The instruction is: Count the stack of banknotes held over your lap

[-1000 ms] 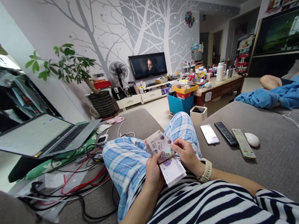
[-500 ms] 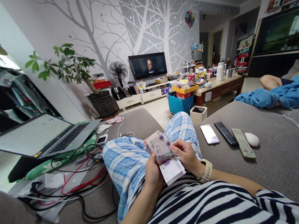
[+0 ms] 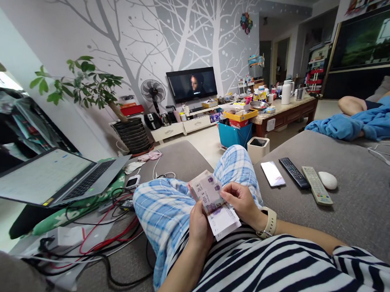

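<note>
Seated in a striped shirt (image 3: 259, 271), you hold a stack of banknotes (image 3: 209, 190) above your lap, your left hand (image 3: 200, 224) clasping its near left side, the thumb on top, while the thumb and fingers of your right hand (image 3: 241, 201) pinch the right edge. Compared with a second ago, the top note lies flatter and its large 5 is less exposed; your hands have barely shifted. The notes are purple and pinkish, printed with 5s, their upper ends overlapping in staggered rows; paler, mostly white ends jut toward your shirt. Below spread your blue-and-white plaid trousers (image 3: 159, 205). To your right, a phone (image 3: 273, 174) lies on the grey sofa (image 3: 363, 186) beside two remotes (image 3: 316, 186). Across the room, the television (image 3: 180, 86) has gained a line of subtitle text.
</note>
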{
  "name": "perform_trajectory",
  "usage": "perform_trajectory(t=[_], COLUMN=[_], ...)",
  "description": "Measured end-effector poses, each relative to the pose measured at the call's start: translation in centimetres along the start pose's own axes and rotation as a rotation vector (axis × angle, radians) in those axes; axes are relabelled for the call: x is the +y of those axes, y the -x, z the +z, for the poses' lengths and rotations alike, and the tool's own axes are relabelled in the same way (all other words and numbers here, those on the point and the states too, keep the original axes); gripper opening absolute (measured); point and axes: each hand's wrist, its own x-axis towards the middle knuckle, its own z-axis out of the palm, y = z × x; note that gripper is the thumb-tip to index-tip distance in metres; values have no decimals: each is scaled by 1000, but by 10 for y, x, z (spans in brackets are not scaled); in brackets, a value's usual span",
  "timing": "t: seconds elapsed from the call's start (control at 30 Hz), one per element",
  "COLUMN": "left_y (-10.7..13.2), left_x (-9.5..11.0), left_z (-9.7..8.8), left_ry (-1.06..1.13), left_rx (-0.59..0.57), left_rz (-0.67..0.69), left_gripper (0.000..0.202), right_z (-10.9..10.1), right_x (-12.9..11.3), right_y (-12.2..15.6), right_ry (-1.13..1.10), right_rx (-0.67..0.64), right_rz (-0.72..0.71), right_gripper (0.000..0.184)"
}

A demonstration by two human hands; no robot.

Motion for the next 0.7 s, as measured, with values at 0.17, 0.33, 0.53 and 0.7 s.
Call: perform_trajectory(t=[0.17,0.33,0.53,0.7], left_y=[6,6,5,4], left_x=[5,3,3,3], left_z=[4,5,7,7], left_ry=[-69,-86,-110,-86], left_rx=[18,12,18,13], left_rz=[14,-2,17,-4], left_gripper=[14,17,16,16], right_z=[1,-1,-1,-1], right_x=[-4,-4,-2,-4], right_y=[2,2,1,1], right_ry=[36,59,45,24], right_rx=[7,7,-6,-30], right_rz=[7,6,5,-19], right_gripper=[23,25,25,23])
